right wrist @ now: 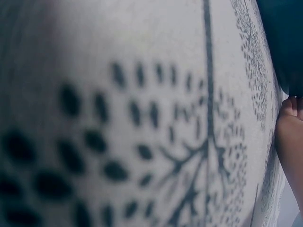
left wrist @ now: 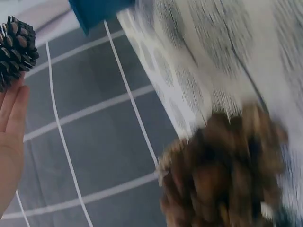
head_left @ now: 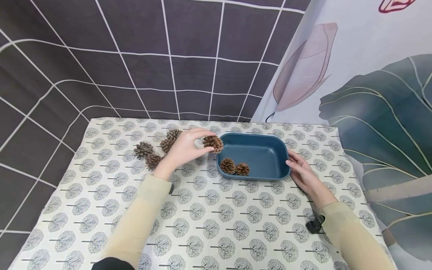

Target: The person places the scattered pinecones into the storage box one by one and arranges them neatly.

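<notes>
My left hand point(head_left: 183, 150) pinches a brown pine cone point(head_left: 213, 144) between thumb and fingers, right at the left rim of a dark blue rectangular bin point(head_left: 261, 159). Two smaller pine cones point(head_left: 234, 167) lie inside the bin, in its front left corner. On the bin's right end, my right hand point(head_left: 302, 174) holds the wall, thumb at the rim and fingers along the outside. The left wrist view shows the held pine cone point(left wrist: 18, 49) at its left edge. Only part of the right hand point(right wrist: 291, 132) shows in the right wrist view, beside the bin.
Several more pine cones point(head_left: 144, 150) sit on the tree-print tablecloth point(head_left: 199, 217), behind and left of my left hand. One large pine cone point(left wrist: 222, 175) looms blurred in the left wrist view. A dark grid-patterned curtain point(head_left: 192, 71) hangs along the table's back edge.
</notes>
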Demonstrator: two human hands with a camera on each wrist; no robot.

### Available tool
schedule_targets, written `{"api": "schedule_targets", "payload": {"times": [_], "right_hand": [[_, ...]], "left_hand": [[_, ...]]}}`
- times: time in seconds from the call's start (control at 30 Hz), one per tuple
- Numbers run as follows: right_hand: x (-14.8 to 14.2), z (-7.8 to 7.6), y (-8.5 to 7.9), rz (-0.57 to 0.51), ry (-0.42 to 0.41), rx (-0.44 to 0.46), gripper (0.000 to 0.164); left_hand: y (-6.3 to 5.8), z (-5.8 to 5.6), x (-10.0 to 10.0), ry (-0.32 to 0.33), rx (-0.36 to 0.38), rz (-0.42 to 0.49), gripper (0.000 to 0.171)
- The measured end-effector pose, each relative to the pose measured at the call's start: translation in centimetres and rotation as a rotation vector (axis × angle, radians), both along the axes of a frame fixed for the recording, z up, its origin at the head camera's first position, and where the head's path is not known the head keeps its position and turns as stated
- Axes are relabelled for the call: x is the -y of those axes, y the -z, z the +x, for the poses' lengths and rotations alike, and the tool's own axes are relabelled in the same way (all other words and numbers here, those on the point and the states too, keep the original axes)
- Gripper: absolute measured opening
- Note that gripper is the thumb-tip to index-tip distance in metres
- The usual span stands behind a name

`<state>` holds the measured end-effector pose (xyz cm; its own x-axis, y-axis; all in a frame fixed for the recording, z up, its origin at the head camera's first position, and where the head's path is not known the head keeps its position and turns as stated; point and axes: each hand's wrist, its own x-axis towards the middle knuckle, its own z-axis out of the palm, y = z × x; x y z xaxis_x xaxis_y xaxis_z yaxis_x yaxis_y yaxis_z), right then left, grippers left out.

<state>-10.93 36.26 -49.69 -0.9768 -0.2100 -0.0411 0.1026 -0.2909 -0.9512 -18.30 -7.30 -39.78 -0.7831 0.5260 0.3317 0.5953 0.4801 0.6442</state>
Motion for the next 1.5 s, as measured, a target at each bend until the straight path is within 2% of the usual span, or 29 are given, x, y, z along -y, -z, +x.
{"api": "schedule_targets", "payload": {"times": [0.3, 0.53, 0.7, 0.93, 1.2, 1.4, 1.5], "right_hand": [[-0.1, 0.0, 0.1, -0.005, -0.001, -0.003, 0.045], [0.0, 0.0, 0.0, -0.007, -0.003, -0.009, 0.045], [0.1, 0.0, 0.0, -0.015, -0.007, -0.004, 0.045], [0.1, 0.1, -0.2, -0.027, -0.01, -0.003, 0.046], [0.2, 0.2, -0.3, -0.027, -0.009, -0.009, 0.046], [0.2, 0.2, -0.3, -0.022, -0.008, -0.007, 0.045], [0.1, 0.2, -0.2, -0.018, -0.01, -0.006, 0.045]], "left_hand": [[0.5, 0.7, -4.5, 0.096, 0.014, 0.047, 0.046], [1.4, 0.7, -7.6, 0.158, 0.014, 0.001, 0.047], [2.1, 0.7, -9.4, 0.168, 0.016, -0.054, 0.046], [3.1, 0.7, -11.8, 0.175, 0.042, -0.052, 0.044], [3.5, 0.6, -13.8, 0.206, 0.079, -0.166, 0.044], [3.5, 0.9, -14.7, 0.279, 0.059, -0.299, 0.043], [3.5, 1.0, -14.8, 0.305, 0.054, -0.329, 0.044]]}}
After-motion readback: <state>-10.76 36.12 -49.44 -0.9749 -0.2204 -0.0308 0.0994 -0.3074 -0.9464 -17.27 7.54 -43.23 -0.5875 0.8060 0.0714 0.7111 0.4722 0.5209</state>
